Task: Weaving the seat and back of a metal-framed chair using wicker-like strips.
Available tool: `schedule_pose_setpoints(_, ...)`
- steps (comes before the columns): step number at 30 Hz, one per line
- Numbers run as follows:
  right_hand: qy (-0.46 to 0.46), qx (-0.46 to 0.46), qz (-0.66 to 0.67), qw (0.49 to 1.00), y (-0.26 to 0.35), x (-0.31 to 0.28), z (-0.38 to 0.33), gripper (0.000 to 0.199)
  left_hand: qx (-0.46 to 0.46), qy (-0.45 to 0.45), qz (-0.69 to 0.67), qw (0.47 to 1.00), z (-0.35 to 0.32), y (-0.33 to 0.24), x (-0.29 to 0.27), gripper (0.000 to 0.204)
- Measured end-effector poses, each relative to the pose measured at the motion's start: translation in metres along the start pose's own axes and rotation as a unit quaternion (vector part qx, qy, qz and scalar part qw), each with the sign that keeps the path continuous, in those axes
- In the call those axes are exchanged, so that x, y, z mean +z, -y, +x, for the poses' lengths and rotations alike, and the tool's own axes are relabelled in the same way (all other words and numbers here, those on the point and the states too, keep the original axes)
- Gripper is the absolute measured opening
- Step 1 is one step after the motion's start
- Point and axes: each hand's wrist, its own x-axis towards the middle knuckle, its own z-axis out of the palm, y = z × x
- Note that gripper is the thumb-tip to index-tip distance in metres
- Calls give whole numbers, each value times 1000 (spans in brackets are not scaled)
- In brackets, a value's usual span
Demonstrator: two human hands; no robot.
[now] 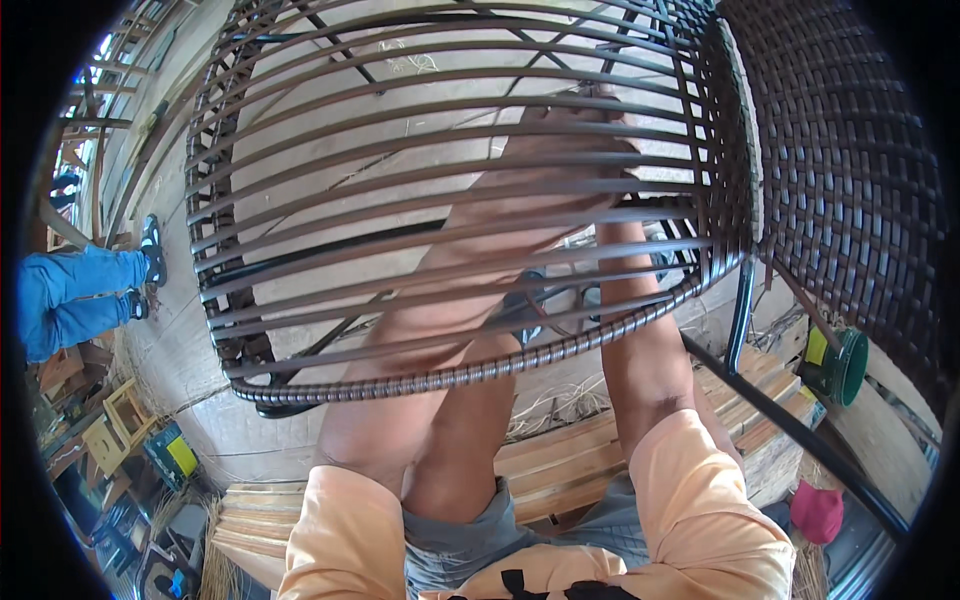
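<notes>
Reaching behind a half-woven dark rattan chair frame (450,210), both hands' (570,150) fingers grip its strands.

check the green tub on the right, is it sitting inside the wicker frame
No, the green tub rests on the wooden planks outside and below the wicker frame, near its right edge.

The chair frame (450,200) is strung with dark brown synthetic rattan strips, smooth with a slight sheen, and the rim edge (470,372) is wrapped in the same stuff so it looks ribbed. The right panel (850,180) is a tight glossy weave, and the frame leg (740,310) looks like painted black metal. Below sit rough pale wooden planks (560,460), plus soft matt peach cloth sleeves (700,510).
</notes>
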Motion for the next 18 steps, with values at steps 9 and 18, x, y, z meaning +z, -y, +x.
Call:
schedule_pose_setpoints(9, -58, 4, -13, 998, -3, -24, -26, 27, -21, -26, -77, 996, 40, 19, 23, 26)
schedule_pose_setpoints(18, -82, -22, -50, 995, 3, -47, -81, 26, 35, -79, 78, 993, 19, -16, 57, 19)
